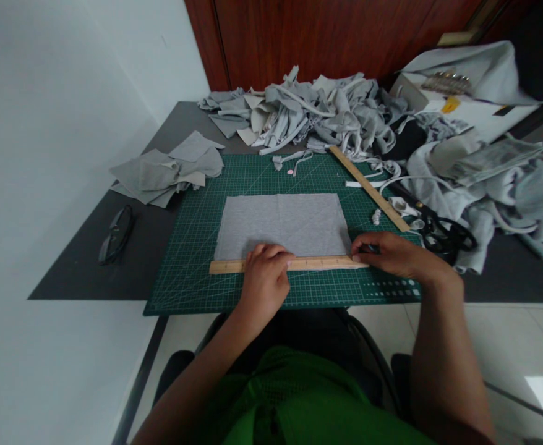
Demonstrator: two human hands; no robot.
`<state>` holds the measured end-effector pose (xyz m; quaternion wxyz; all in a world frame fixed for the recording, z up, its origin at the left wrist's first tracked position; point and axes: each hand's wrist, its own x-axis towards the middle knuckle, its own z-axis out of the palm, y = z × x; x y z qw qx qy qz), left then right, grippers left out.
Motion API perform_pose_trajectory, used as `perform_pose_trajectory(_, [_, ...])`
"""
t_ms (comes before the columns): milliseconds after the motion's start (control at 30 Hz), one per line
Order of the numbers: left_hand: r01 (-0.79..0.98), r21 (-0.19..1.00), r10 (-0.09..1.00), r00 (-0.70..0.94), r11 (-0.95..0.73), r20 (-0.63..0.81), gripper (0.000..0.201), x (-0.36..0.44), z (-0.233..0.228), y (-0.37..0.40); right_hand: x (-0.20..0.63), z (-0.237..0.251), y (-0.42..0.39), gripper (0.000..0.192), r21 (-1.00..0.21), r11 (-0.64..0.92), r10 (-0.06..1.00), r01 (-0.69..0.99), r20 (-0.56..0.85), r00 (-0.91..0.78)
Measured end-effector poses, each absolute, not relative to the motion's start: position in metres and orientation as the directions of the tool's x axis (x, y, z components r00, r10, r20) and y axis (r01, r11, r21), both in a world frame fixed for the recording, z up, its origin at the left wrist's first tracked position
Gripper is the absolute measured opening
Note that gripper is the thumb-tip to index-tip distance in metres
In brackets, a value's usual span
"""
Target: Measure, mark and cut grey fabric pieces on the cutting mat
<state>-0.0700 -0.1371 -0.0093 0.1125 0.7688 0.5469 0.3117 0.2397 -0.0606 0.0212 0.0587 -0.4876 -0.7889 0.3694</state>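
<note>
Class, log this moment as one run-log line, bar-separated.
Left hand: on near wooden ruler | right hand: at its right end | gray cloth: flat on green mat | scissors: at right

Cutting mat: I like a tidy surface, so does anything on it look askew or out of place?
Mildly: one wooden ruler lies aslant on the right side of the cutting mat, beside loose scraps, while the other ruler, under the left hand, runs along the near edge of the grey cloth.

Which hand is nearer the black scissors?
The right hand, at the right end of the lower ruler, left of the scissors. The left hand is on that ruler, farther left.
</note>
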Motion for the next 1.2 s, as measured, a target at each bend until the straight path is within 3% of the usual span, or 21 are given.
perform_pose_trajectory(867, [0.815, 0.486, 0.941, 0.201, -0.316, 0.274, 0.037, -0.067, -0.003, -0.142, 0.239, 0.020, -0.062, 0.024, -0.619, 0.267, 0.829, 0.739, -0.243, -0.503])
perform_pose_trajectory(1200, [0.822, 0.475, 0.941, 0.201, -0.314, 0.273, 0.031, -0.068, -0.005, -0.147, 0.236, 0.023, -0.061, 0.032, -0.590, 0.212, 0.818, 0.779, -0.330, -0.472])
